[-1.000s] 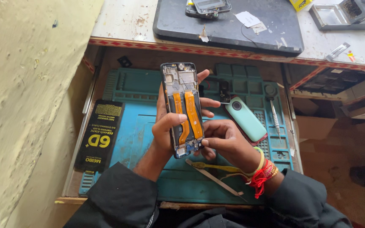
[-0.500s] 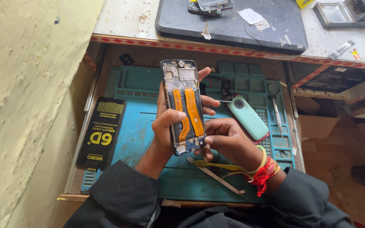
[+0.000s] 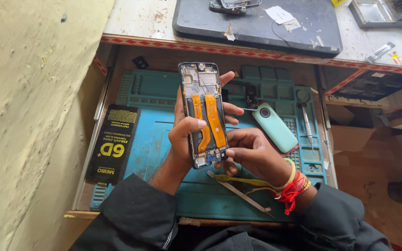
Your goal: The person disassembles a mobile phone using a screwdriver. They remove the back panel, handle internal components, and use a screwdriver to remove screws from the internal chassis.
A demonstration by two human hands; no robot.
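Over the teal repair mat [image 3: 154,139], the left hand [image 3: 187,139] grips an opened smartphone [image 3: 204,114], long axis running 12 to 6. The right hand [image 3: 252,153] comes in from 4 o'clock, fingertips pinched at the phone's bottom edge. Whatever tiny part it's pinching is too small to make out.

A rough, pale yellow plastered wall [image 3: 29,116] fills the left side, pitted and stained; a worn white tabletop [image 3: 140,18] runs across the top, its front edge trimmed with a red patterned strip [image 3: 201,46]; below it a wooden pull-out drawer [image 3: 164,60] stands open; to the right, brown cardboard boxes [image 3: 350,139] sit in shadow on a dusty reddish-brown floor [image 3: 387,218]; soft daylight falls evenly, with no hard shadows.
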